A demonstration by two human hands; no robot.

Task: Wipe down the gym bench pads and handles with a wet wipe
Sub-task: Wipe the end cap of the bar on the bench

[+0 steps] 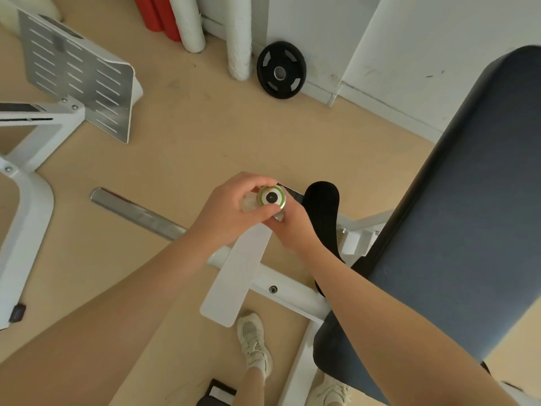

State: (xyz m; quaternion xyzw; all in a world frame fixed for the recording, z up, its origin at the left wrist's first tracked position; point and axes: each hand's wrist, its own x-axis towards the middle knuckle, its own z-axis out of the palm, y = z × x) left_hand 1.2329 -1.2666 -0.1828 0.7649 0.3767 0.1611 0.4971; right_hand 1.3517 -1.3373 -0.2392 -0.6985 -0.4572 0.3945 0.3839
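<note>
A machine handle points up at me, its round end cap white with a green ring and a black centre. My left hand is wrapped around the handle's left side, pressing a translucent white wet wipe against it. From the right and below, my right hand grips the same handle. The handle sits atop a flat white lever arm. A long dark blue back pad slants along the right, with the seat pad below it. A black side pad is just right of my hands.
A chrome bar sticks out to the left over the tan floor. A white machine frame with a slotted metal footplate fills the upper left. A black weight plate leans on the wall beside rolled mats. My shoes are below.
</note>
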